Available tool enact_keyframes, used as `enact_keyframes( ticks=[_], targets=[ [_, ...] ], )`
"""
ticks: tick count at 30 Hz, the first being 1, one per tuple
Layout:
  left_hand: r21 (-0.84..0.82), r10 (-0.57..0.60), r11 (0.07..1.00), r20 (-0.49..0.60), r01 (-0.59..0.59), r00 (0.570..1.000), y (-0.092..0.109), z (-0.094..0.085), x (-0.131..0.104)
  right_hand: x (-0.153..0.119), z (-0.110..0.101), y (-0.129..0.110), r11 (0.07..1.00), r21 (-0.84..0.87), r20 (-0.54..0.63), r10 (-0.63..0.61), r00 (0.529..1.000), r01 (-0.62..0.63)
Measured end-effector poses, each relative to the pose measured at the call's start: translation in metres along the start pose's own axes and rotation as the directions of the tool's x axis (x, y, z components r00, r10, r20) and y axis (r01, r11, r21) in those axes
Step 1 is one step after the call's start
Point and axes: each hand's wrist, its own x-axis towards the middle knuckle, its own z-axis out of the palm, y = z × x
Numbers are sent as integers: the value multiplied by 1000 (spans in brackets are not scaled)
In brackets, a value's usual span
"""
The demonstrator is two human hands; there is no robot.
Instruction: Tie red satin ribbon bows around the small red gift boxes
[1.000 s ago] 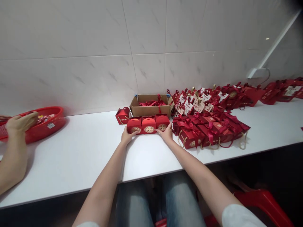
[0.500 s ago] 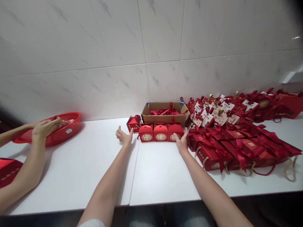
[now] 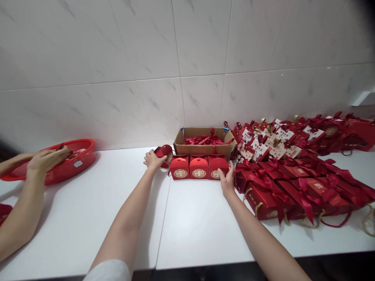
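My left hand is wrapped around a small red gift box at the left end of a row. This box is tilted, and part of it is hidden behind my fingers. Beside it stand three red gift boxes with round gold labels: a left one, a middle one and a right one. My right hand holds the right-hand box by its corner, thumb on the front and fingers along its right side.
Behind the row is an open cardboard box of red ribbons. Many ribboned red boxes and tagged boxes crowd the right side. At far left, a co-worker's hands are over a red plastic basket on the white table.
My left hand has gone from open beside the single red box to gripping it, and that box has tipped. My right hand stays at the right-hand box. The view has shifted slightly.
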Motion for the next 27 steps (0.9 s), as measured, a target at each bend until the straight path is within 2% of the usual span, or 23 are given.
enact_keyframes(
  ticks=[3,5,8,10,11,13,14,16,19,23,27],
  targets=[
    [-146,46,989,164,-21,985,-28,-28,10,0,-1,1,1000,2,-4,11,1000,-11],
    [-221,66,975,234,-13,970,-45,-46,12,0,-1,2,1000,10,-7,13,1000,-13],
    [-347,130,938,313,-14,941,-60,-56,2,-1,-1,3,999,46,-6,25,1000,-25],
    [-528,220,849,348,-3,911,-61,-49,-15,-2,-1,3,994,94,-8,62,998,-61],
    [-627,258,779,328,5,909,-60,-41,-25,-2,-1,3,989,125,2,85,996,-85],
    [-764,223,645,221,26,950,-58,-22,-48,-3,-2,3,980,154,48,121,992,-127],
    [-819,191,573,118,-13,974,-58,-12,-58,-3,-3,2,979,148,77,131,988,-142],
    [-876,163,481,41,-43,986,-59,3,-73,-3,-4,1,980,120,125,145,982,-160],
    [-907,117,421,53,-1,992,-67,13,-79,-3,-5,0,973,150,156,153,976,-177],
    [-923,6,378,85,77,996,-78,14,-73,0,-3,-2,934,294,250,133,959,-206],
    [-934,68,329,169,138,983,-84,10,-67,5,-3,2,898,353,264,173,949,-262]
  ],
)
